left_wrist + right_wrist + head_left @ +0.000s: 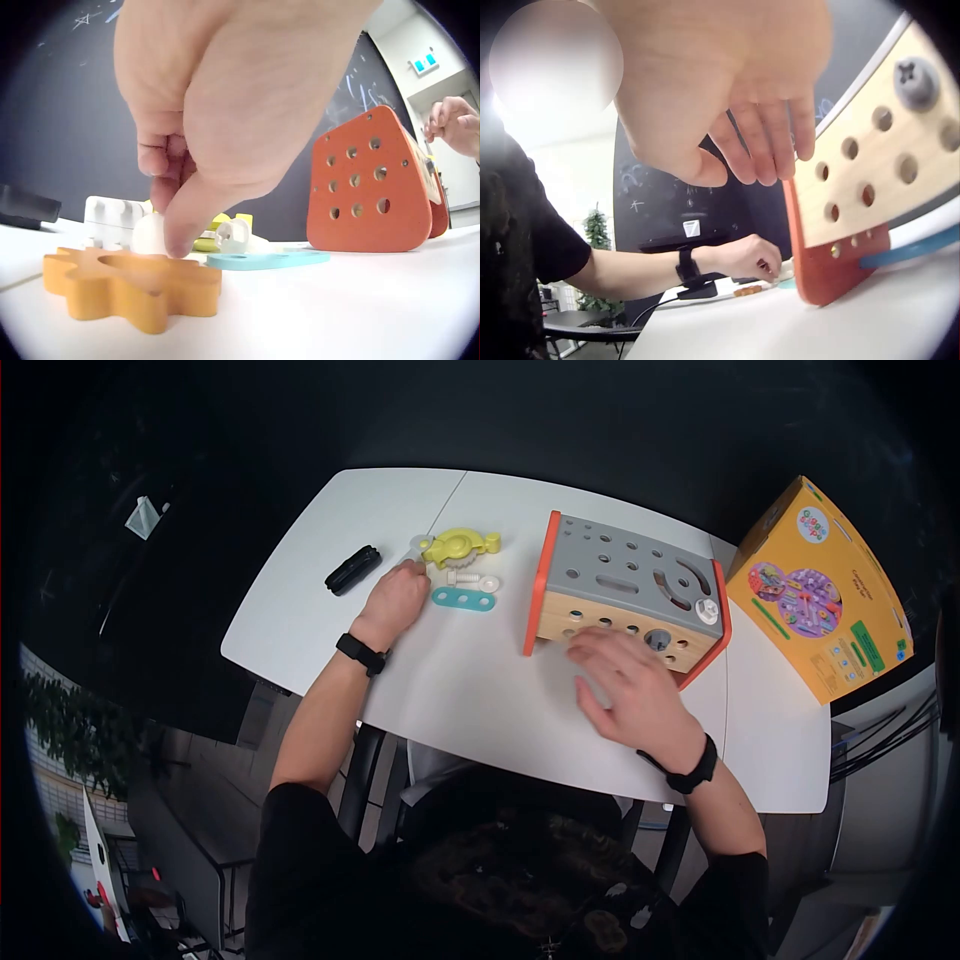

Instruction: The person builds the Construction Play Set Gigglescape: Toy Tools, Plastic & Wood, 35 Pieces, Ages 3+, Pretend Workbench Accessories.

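My left fingers [180,217], seemingly clamped on a white piece [148,235], could nudge the crowding teal strip [266,260]; right fingers [781,142] open, empty.

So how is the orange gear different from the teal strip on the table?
The orange gear has a toothed edge; the teal strip has a smooth outline with rounded ends. The orange gear looks thick and chunky, while the teal strip is thin. The orange gear shows one wide opening in its middle; the teal strip has three holes in a row. Both lie flat on the white table.
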Tool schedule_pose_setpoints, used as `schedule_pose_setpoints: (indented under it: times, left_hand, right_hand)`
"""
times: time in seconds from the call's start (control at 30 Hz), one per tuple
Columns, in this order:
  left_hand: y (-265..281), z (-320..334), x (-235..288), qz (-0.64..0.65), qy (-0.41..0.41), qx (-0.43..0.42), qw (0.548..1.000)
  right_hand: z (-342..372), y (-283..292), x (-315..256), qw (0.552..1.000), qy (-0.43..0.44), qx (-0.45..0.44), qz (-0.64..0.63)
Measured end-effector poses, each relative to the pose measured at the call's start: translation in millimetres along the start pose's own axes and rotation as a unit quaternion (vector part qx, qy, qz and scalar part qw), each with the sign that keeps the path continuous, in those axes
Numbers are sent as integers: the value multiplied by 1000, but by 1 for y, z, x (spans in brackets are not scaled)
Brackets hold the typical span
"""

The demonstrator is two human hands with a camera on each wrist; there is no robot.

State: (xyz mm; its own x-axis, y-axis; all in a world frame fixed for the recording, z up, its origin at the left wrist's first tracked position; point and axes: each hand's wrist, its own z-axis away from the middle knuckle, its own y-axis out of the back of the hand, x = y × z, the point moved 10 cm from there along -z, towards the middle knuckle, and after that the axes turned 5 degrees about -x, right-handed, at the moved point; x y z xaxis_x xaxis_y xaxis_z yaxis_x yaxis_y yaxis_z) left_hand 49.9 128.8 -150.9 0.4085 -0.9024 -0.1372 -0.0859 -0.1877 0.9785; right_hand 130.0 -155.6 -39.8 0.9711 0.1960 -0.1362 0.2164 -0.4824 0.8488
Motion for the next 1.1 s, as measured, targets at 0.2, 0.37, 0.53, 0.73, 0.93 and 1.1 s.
schedule_pose_setpoints:
  times: [0.2, 0.37, 0.53, 0.73, 0.93, 1.1]
  left_hand:
    - [10, 5, 0, 30, -36, 42, 998]
    - [57, 24, -6, 172, -21, 137, 975]
    - [83, 51, -36, 376, 65, 207, 901]
    - [77, 70, -46, 469, 126, 180, 856]
    - [77, 77, -49, 522, 124, 186, 823]
    - [79, 82, -43, 542, 147, 175, 809]
  right_hand:
    - [-29, -73, -21, 990, 39, -114, -70]
    - [-59, -141, -26, 974, 10, -205, -96]
    - [-108, -187, -17, 970, -76, -218, -74]
    - [-148, -227, -15, 970, -128, -176, -108]
    - [-155, -255, -9, 975, -119, -163, -98]
    - [-156, -252, -1, 975, -112, -144, -123]
